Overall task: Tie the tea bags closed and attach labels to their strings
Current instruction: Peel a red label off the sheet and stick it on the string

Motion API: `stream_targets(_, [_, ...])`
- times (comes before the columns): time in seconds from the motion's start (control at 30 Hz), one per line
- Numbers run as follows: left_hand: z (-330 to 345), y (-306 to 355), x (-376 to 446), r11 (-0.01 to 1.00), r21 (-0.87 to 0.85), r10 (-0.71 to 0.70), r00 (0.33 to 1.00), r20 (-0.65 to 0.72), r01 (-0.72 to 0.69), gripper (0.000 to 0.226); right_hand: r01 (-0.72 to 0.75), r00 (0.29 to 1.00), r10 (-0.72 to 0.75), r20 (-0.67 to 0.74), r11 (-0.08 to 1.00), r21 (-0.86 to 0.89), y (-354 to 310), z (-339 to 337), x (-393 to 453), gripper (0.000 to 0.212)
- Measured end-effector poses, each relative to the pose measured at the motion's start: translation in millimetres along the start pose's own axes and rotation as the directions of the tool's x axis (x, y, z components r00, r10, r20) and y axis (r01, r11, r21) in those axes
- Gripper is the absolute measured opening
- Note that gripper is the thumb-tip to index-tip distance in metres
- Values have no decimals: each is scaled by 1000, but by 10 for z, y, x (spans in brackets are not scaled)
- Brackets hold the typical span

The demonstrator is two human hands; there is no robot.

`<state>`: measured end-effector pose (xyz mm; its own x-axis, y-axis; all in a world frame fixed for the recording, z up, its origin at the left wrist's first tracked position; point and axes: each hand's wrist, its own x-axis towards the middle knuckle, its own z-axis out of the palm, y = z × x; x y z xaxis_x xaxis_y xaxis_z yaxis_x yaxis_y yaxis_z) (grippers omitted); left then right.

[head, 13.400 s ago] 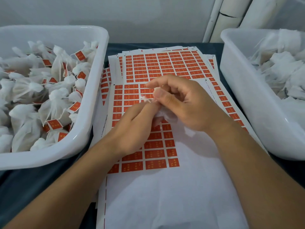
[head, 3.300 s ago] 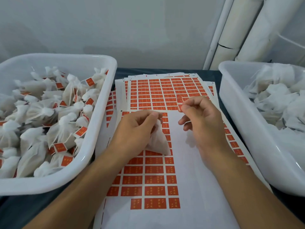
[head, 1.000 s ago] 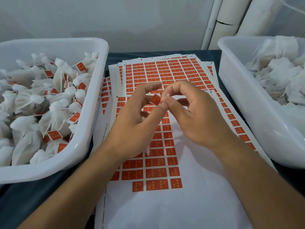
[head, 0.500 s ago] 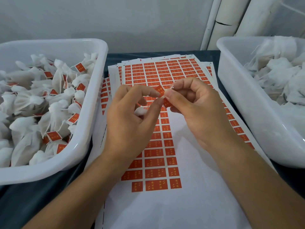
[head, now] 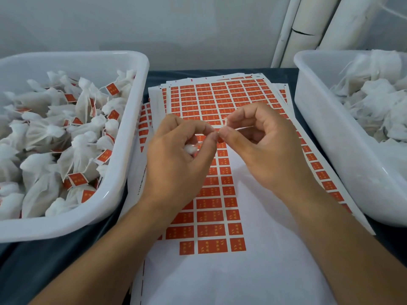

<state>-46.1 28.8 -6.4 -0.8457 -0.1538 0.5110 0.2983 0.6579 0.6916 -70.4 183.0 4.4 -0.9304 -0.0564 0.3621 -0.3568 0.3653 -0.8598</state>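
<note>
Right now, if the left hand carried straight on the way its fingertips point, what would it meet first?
The right hand: the left hand points at it, fingertips almost touching over the label sheet, though depth is unclear.

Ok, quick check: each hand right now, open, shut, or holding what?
Left hand: curled round a white tea bag, fingertips pinching at the label.
Right hand: pinching a small label between thumb and forefinger.

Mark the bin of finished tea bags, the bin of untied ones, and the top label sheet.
finished bin (head: pixel 132 133), head view, right wall.
untied bin (head: pixel 319 133), head view, left wall.
label sheet (head: pixel 211 232), head view, orange label near its lower rows.
</note>
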Motion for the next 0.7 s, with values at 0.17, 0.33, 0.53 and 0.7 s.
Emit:
stream_targets(0.17, [9, -41, 32, 993, -59, -92, 992, 90, 98, 18, -15, 997, 18, 73, 999, -42, 56, 16, 11, 23])
stream_targets(0.33, [21, -68, 47, 929, -271, -185, 951, 246, 251, 13, -34, 979, 15, 202, 995, 90, 58, 4, 6, 9])
stream_targets(0.53, [3, -62, 30, 935, -207, -207, 917, 340, 288, 25, 13, 996, -12, 93, 1000, -9, 82, -43, 32, 7])
stream_targets(0.7, [3, -65, -10, 960, -140, -175, 910, 377, 243, 25, 32, 999, -30, 39, 999, -37, 78, -116, 61, 10])
